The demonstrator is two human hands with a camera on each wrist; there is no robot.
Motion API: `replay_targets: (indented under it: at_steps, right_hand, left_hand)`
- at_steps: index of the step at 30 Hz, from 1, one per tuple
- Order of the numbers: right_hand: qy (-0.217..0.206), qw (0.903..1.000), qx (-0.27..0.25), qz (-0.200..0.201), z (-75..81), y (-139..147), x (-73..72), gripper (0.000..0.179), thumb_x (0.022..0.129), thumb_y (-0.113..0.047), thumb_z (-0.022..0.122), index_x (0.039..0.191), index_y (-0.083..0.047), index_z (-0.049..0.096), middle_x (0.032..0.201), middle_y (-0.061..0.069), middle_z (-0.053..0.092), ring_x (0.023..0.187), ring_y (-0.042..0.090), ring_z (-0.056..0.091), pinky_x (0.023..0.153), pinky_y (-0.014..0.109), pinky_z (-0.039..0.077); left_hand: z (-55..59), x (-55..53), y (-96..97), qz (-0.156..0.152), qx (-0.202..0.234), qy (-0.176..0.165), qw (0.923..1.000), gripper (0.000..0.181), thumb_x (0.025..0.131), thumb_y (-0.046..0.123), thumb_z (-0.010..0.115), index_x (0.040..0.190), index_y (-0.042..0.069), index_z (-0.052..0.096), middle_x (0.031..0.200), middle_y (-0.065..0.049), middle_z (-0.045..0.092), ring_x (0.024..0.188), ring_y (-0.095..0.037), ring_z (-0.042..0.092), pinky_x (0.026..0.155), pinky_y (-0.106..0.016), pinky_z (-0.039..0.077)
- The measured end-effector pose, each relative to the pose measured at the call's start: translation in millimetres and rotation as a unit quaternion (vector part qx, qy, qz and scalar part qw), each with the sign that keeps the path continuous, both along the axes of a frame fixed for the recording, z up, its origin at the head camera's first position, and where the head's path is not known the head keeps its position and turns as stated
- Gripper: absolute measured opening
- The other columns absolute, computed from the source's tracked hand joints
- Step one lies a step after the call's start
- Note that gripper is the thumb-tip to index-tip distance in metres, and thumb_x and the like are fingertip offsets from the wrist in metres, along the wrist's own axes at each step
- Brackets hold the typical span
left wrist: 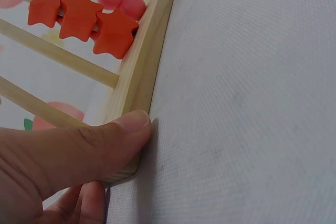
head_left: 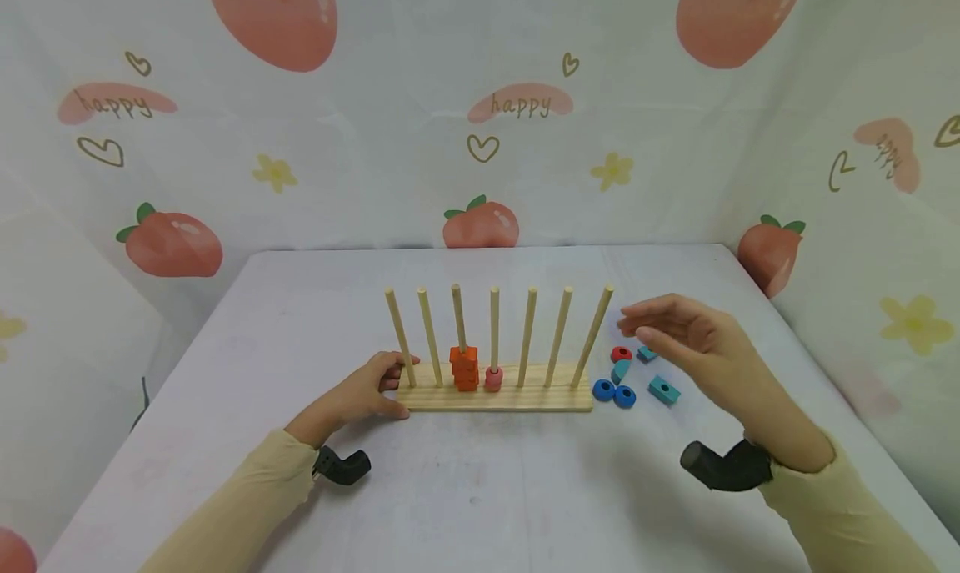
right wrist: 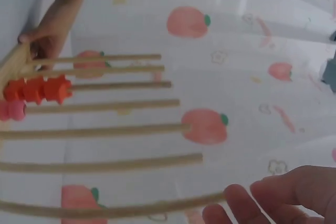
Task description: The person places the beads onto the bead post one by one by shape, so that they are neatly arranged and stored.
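Note:
A wooden stacking rack (head_left: 517, 399) with several upright pegs stands on the table. My left hand (head_left: 363, 389) grips its left end, with the thumb (left wrist: 118, 132) along the front edge and the fingers behind. Orange star beads (left wrist: 81, 17) are stacked on the third peg from the left. A pink bead with rounded lobes (head_left: 493, 379) sits at the foot of the middle peg. Raised to the right of the rack, my right hand (head_left: 690, 335) has its fingers loosely bent and holds nothing visible. The right wrist view shows its fingertips (right wrist: 239, 195) near the end peg's top.
Right of the rack lie loose beads: a red one (head_left: 621, 354), two round blue ones (head_left: 603, 390), a teal half-round piece (head_left: 620, 372), a teal block (head_left: 664, 390) and another blue-teal block (head_left: 647, 354). A patterned cloth (head_left: 375, 139) hangs behind the table.

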State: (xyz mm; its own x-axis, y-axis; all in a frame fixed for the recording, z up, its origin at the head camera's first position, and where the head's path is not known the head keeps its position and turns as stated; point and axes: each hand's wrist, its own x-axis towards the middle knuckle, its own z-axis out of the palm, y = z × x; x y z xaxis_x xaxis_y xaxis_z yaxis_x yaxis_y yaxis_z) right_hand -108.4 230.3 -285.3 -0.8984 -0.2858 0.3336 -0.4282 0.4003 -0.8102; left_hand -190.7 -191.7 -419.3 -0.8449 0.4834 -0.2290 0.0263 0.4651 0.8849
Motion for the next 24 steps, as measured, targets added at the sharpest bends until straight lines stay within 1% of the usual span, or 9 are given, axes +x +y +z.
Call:
replay_targets:
  at_steps: [2, 6, 10, 14, 16, 18, 21, 22, 24]
  right_hand:
    - [0.001, 0.9989, -0.043, -0.018, -0.9, 9, -7.1, 0.023, 0.095, 0.001, 0.056, 0.117, -0.002, 0.062, 0.104, -0.005, 0.070, 0.096, 0.004, 0.066, 0.084, 0.013, 0.051]
    - [0.005, 0.9968, -0.060, -0.052, -11.0, 27, -25.5, 0.023, 0.096, -0.002, 0.056, 0.117, -0.007, 0.062, 0.104, -0.009, 0.070, 0.096, 0.002, 0.066, 0.085, 0.010, 0.049]
    - [0.010, 0.9979, -0.026, -0.059, -28.3, 42, -44.2, 0.023, 0.096, -0.004, 0.056, 0.117, -0.012, 0.062, 0.104, -0.017, 0.067, 0.096, -0.003, 0.064, 0.083, 0.008, 0.049]
    - [-0.007, 0.9984, 0.005, -0.056, -48.5, 52, -59.6, 0.022, 0.097, -0.007, 0.056, 0.118, -0.006, 0.060, 0.104, -0.020, 0.065, 0.094, -0.006, 0.062, 0.081, 0.008, 0.048]
    - [-0.027, 0.9973, 0.031, -0.060, -57.7, 54, -65.7, 0.025, 0.098, -0.011, 0.056, 0.120, -0.001, 0.059, 0.107, -0.014, 0.065, 0.093, -0.008, 0.061, 0.081, 0.008, 0.048]
    - [-0.058, 0.9944, 0.062, -0.063, -65.6, 55, -70.9, 0.030, 0.099, -0.017, 0.056, 0.123, 0.000, 0.057, 0.113, -0.002, 0.066, 0.094, -0.006, 0.060, 0.081, 0.009, 0.048]
    - [-0.099, 0.9881, 0.106, -0.052, -76.1, 55, -78.5, 0.036, 0.099, -0.022, 0.055, 0.128, 0.000, 0.054, 0.124, 0.017, 0.062, 0.103, 0.010, 0.063, 0.087, 0.022, 0.051]
    - [-0.112, 0.9857, 0.117, -0.045, -79.2, 56, -81.0, 0.037, 0.099, -0.022, 0.055, 0.129, 0.000, 0.054, 0.126, 0.021, 0.060, 0.107, 0.017, 0.063, 0.089, 0.028, 0.052]
    - [-0.136, 0.9816, 0.131, -0.027, -85.2, 57, -86.0, 0.039, 0.099, -0.021, 0.055, 0.131, 0.001, 0.052, 0.128, 0.024, 0.057, 0.113, 0.031, 0.060, 0.093, 0.041, 0.052]
  left_hand:
    - [0.1, 0.4, -0.1, 0.000, -0.001, 0.004, 1.0000, 0.081, 0.070, -0.005, 0.081, 0.140, -0.003, 0.040, 0.134, -0.024, 0.033, 0.126, -0.037, 0.043, 0.106, -0.047, 0.041]
    - [-0.1, 0.7, 0.1, -0.001, -0.005, 0.015, 0.9999, 0.080, 0.070, -0.006, 0.080, 0.140, -0.004, 0.041, 0.132, -0.024, 0.034, 0.125, -0.038, 0.043, 0.107, -0.047, 0.041]
    - [-0.4, 0.6, 0.0, -0.003, -0.007, 0.020, 0.9998, 0.080, 0.071, -0.006, 0.080, 0.140, -0.005, 0.041, 0.132, -0.024, 0.035, 0.126, -0.039, 0.043, 0.106, -0.046, 0.041]
    - [-0.7, 0.6, -0.2, -0.002, -0.007, 0.016, 0.9998, 0.080, 0.070, -0.006, 0.081, 0.140, -0.004, 0.041, 0.133, -0.024, 0.034, 0.126, -0.039, 0.043, 0.106, -0.044, 0.042]
    - [-1.1, 0.4, -0.2, 0.001, -0.007, 0.013, 0.9999, 0.080, 0.070, -0.005, 0.081, 0.139, -0.003, 0.041, 0.133, -0.023, 0.034, 0.126, -0.038, 0.044, 0.105, -0.043, 0.043]
    - [-1.2, 0.3, -0.3, 0.001, -0.009, 0.011, 0.9999, 0.080, 0.071, -0.004, 0.081, 0.140, -0.002, 0.041, 0.134, -0.023, 0.034, 0.126, -0.037, 0.044, 0.105, -0.042, 0.043]
    - [-1.3, 0.4, 0.1, 0.003, -0.011, 0.008, 0.9999, 0.080, 0.071, -0.004, 0.081, 0.140, -0.002, 0.041, 0.134, -0.023, 0.034, 0.126, -0.037, 0.044, 0.106, -0.042, 0.043]
    - [-1.4, 0.3, 0.1, 0.003, -0.011, 0.008, 0.9999, 0.080, 0.071, -0.004, 0.081, 0.140, -0.002, 0.041, 0.134, -0.023, 0.034, 0.126, -0.037, 0.044, 0.106, -0.042, 0.043]
    - [-1.3, 0.2, 0.2, 0.001, -0.010, 0.009, 0.9999, 0.080, 0.071, -0.004, 0.081, 0.140, -0.002, 0.041, 0.134, -0.023, 0.033, 0.127, -0.037, 0.043, 0.106, -0.042, 0.042]
